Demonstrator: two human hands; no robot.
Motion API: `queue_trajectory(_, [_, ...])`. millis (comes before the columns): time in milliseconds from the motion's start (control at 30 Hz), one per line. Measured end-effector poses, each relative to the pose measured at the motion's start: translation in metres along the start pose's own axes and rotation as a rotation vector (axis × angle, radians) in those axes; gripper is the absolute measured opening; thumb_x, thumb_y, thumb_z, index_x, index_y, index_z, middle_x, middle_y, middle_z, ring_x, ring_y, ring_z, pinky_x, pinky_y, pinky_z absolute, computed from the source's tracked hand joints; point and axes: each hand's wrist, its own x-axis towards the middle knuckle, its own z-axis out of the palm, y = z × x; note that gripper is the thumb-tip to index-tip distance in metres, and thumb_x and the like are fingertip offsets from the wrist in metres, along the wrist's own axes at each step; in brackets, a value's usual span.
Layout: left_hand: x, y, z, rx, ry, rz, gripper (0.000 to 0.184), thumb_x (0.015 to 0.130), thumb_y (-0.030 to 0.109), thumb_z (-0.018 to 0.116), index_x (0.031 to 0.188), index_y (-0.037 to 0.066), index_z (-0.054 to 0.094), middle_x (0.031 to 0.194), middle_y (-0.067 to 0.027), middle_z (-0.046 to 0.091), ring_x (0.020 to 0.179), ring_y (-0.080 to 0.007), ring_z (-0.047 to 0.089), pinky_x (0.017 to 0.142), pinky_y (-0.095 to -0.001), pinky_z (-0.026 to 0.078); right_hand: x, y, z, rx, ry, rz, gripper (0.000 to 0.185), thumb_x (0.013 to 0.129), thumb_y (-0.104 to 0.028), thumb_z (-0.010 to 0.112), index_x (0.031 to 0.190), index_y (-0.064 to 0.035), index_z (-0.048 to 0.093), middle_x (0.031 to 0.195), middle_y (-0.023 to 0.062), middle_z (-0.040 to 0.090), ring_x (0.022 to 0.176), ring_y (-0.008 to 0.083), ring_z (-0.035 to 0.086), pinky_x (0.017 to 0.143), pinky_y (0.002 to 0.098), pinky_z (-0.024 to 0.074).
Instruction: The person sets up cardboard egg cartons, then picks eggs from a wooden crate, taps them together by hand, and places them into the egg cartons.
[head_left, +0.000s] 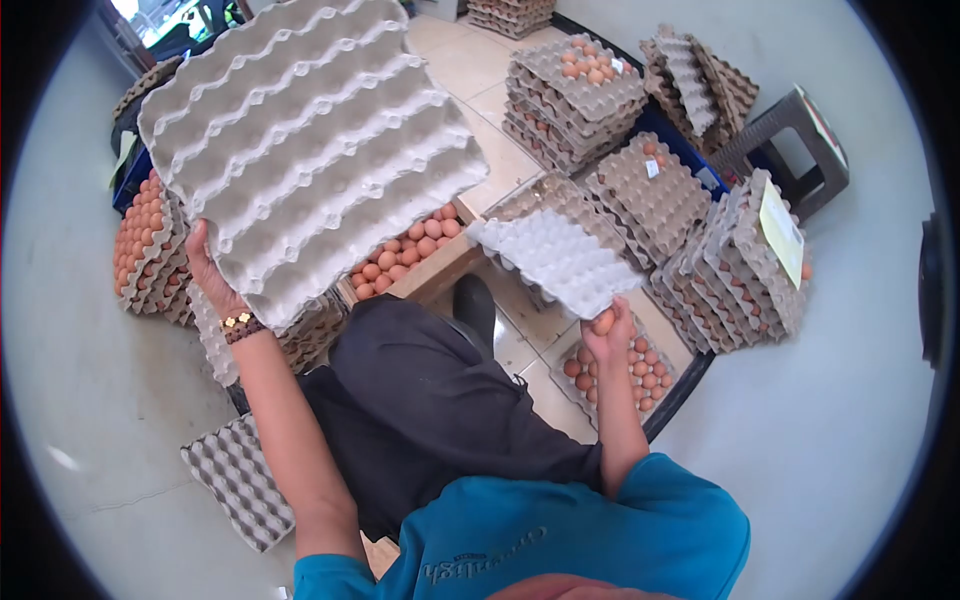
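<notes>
My left hand (212, 270) grips the lower left edge of a large grey egg tray (310, 150), its fingers hidden behind it. The tray is raised and tilted, with no eggs on the side facing me. On the right, my right hand (610, 335) is closed around a brown egg (603, 321). It is at the near edge of a pale egg tray (560, 260); whether it also grips that tray I cannot tell. Below this hand lies a tray of brown eggs (650, 375). Behind the large tray, a wooden crate (440, 274) full of brown eggs is partly hidden.
Stacked egg trays (575, 100) stand at the back right, with another stack (735, 265) nearer on the right. A stack of filled trays (150, 245) stands on the left. A dark plastic stool (825, 150) is by the right wall. An egg tray (240, 480) lies lower left.
</notes>
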Motion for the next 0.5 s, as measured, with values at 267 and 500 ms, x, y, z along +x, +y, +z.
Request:
queue_trajectory(267, [0.013,-0.032,0.007,0.202,0.109,-0.126,0.038,0.086,0.020,0.062,0.118,-0.001,0.058,0.114,-0.0125,0.065,0.099,-0.0239,0.064,0.086,-0.0357,0.054,-0.003,-0.052,0.057,-0.092,-0.145,-0.214,0.055,0.077,-0.027,0.061,0.127,-0.0069,0.053,0.124,0.0086,0.061,0.116,0.0293,0.056,0.104,0.0474,0.0430])
queue_trajectory(500, [0.016,-0.064,0.012,0.628,0.335,0.232,0.031,0.082,0.015,0.068,0.108,-0.003,0.068,0.100,-0.0052,0.066,0.092,-0.0125,0.058,0.084,-0.0251,0.046,-0.008,-0.026,0.056,-0.038,-0.100,-0.105,0.056,0.080,-0.027,0.062,0.131,-0.0059,0.051,0.125,0.0106,0.061,0.114,0.0306,0.058,0.104,0.0457,0.0433])
